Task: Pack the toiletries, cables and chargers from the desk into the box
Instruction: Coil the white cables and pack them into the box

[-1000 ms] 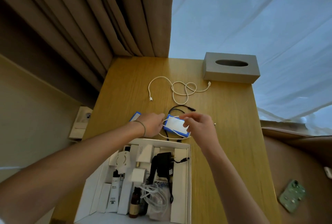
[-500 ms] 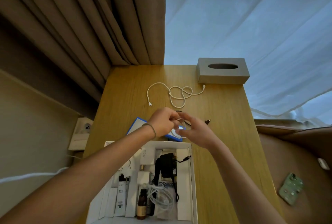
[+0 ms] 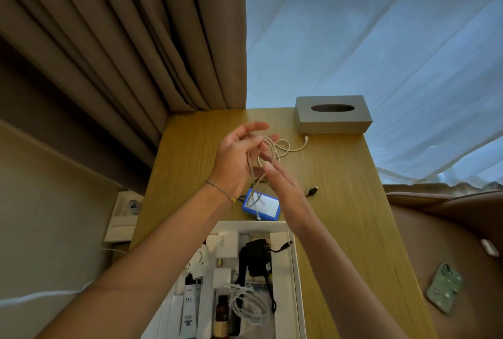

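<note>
You are carrying the white cable [image 3: 251,168] looped over your left hand's [image 3: 239,153] wide grip, I cannot tell your right hand's [image 3: 283,183] grip, and the box [image 3: 297,270] is sitting below both, nearer you.

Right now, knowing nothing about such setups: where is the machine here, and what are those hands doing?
There is no machine: a person wears one camera on the head, looking down at both hands. The left hand has a white cable looped over it, running down to a blue device on the wooden desk. The right hand, fingers straight, meets that cable; whether it pinches it is unclear. The partly filled box lies nearest, and a second cable, a black plug and a grey tissue box lie farther back.
</note>
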Available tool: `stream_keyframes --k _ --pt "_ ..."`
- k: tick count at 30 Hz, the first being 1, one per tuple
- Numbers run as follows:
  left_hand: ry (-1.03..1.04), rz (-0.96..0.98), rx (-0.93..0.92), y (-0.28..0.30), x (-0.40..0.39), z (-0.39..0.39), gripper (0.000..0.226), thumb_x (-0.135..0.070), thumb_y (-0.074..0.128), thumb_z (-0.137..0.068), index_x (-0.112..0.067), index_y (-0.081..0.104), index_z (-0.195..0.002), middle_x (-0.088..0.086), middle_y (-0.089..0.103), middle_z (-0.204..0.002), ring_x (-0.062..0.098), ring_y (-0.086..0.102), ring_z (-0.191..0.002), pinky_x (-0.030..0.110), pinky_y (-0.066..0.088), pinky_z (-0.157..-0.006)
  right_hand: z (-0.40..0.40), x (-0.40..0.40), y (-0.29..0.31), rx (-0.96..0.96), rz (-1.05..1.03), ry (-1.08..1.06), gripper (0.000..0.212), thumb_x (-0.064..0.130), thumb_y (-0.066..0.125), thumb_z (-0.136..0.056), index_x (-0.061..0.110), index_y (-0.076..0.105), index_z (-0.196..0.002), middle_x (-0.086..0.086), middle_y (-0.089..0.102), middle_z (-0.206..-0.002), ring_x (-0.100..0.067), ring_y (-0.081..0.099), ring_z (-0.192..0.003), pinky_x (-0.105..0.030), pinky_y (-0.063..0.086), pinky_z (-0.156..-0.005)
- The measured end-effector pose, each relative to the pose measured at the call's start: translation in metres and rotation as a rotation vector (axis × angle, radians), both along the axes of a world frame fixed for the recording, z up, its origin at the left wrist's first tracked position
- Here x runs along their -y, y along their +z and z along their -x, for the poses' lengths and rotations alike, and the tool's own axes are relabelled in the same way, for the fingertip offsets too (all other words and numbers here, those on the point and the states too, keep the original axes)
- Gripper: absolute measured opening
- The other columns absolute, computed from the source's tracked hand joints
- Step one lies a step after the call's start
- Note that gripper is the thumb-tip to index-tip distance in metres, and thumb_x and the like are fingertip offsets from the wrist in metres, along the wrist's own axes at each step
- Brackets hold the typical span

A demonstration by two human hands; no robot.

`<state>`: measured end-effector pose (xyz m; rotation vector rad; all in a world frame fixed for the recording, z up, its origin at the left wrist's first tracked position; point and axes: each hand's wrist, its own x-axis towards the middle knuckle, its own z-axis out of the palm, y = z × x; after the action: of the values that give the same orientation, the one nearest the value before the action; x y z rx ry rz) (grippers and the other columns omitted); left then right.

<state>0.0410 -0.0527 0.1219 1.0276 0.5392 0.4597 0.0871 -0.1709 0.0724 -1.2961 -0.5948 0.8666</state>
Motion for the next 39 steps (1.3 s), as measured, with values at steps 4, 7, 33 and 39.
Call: stream_keyframes --k 4,7,33,39 --pt "0.084 0.11 0.108 0.025 -0.004 0.009 0.027 0.004 0.04 -0.098 -0.007 0.065 -0.101 0.008 0.063 -0.065 0.033 0.07 -0.093 0.037 0.053 -0.081 0.029 -0.018 0.022 -0.141 -0.029 0.01 0.028 0.027 0.045 -0.107 0.022 0.061 -0.13 0.01 0.074 -0.113 -0.004 0.069 -0.106 -0.014 0.053 -0.084" --pt "0.163 0.054 0.106 0.038 -0.009 0.017 0.029 0.003 0.04 -0.099 -0.006 0.067 -0.102 0.005 0.053 -0.064 0.028 0.067 -0.078 0.035 0.06 -0.078 0.041 -0.027 0.037 -0.096 0.071 0.054 0.042 0.027 0.042 -0.108 -0.003 0.063 -0.085 -0.01 0.062 -0.068 -0.023 0.062 -0.065 -0.03 0.052 -0.07" --pt "-0.027 -0.62 -0.202 -0.002 -0.027 0.128 0.026 -0.037 0.031 -0.106 -0.016 0.042 -0.095 0.012 0.054 -0.078 -0.001 0.045 -0.048 0.018 0.039 -0.066 0.065 0.035 0.026 0.068 0.516 0.313 0.024 0.009 0.055 -0.101 0.006 0.075 -0.088 -0.006 0.055 -0.063 -0.016 0.046 -0.055 -0.024 0.041 -0.057" --pt "-0.203 -0.511 -0.306 -0.023 -0.01 0.139 0.03 -0.054 0.029 -0.099 -0.026 0.041 -0.096 0.01 0.059 -0.08 0.001 0.039 -0.044 0.021 0.032 -0.051 0.065 0.032 0.032 0.37 0.514 0.115 0.019 0.012 0.062 -0.096 0.017 0.079 -0.089 0.007 0.062 -0.053 -0.005 0.048 -0.045 -0.017 0.039 -0.049"
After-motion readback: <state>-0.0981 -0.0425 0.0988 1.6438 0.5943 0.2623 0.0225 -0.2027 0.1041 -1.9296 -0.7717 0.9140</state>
